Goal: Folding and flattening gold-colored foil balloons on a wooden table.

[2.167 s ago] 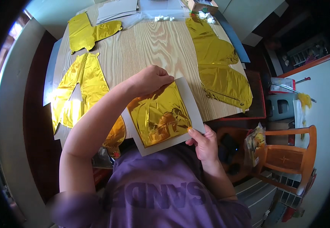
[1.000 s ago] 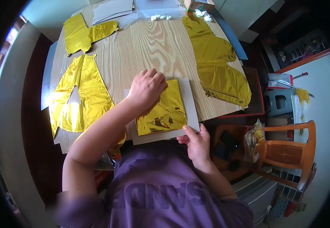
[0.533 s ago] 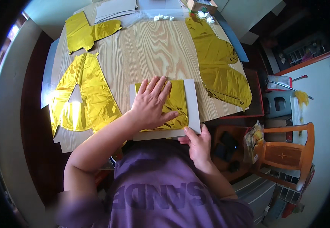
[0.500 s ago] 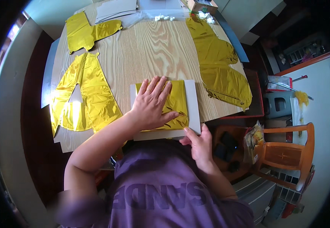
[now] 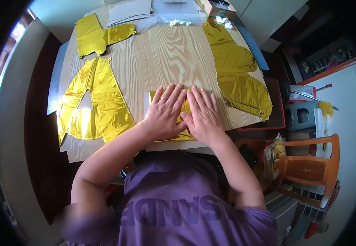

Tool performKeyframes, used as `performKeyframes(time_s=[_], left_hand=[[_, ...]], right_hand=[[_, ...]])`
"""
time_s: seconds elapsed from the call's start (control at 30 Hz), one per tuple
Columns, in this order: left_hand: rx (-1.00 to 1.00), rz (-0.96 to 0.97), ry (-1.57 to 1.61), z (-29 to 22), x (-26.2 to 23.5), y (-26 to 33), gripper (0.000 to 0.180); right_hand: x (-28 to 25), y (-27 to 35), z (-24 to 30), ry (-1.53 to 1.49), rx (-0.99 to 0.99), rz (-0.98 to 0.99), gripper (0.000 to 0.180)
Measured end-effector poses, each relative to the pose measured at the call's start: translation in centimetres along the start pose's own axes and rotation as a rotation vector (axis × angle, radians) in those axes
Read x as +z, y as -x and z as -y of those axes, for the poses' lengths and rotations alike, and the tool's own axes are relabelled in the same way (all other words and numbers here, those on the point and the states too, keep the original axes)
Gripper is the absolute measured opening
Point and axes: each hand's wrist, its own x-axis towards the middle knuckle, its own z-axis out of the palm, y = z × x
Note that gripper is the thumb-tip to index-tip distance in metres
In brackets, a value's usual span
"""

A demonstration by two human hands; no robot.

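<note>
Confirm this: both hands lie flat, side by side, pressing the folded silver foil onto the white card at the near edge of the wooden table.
Not quite: the foil is gold, not silver. The head view shows the left hand and right hand flat, side by side on it, over the white card at the wooden table's near edge.

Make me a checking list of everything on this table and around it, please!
Surface: wooden table, light grain, seen from above.
Job's things: folded gold foil piece on a white card, near the front edge.
Clutter: flat gold foil shapes at left, far left and right; white sheets at the far edge.
Hands: left hand and right hand flat, side by side, pressing the foil; no grip.
Cables: nothing seen.
Surroundings: orange wooden chair at right.
</note>
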Motion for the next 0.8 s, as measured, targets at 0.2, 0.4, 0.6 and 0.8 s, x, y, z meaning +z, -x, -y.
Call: performKeyframes(time_s=[0.2, 0.4, 0.6, 0.8], left_hand=[[-0.031, 0.004, 0.019, 1.0, -1.0, 1.3, 0.081], [-0.238, 0.168, -0.14, 3.5, -4.1, 4.1, 0.092], [-0.26, 0.035, -0.073, -0.3, -4.9, 1.6, 0.09], [-0.137, 0.047, 0.016, -2.7, -0.6, -0.6, 0.091]], right_hand=[[0.6, -0.5, -1.7, 0.144, 0.04, 0.113, 0.078], [0.5, -0.6, -1.6, 0.154, 0.045, 0.129, 0.079], [0.5, -0.6, -1.6, 0.168, 0.062, 0.162, 0.08], [0.5, -0.7, -1.3, 0.19, 0.083, 0.171, 0.08]])
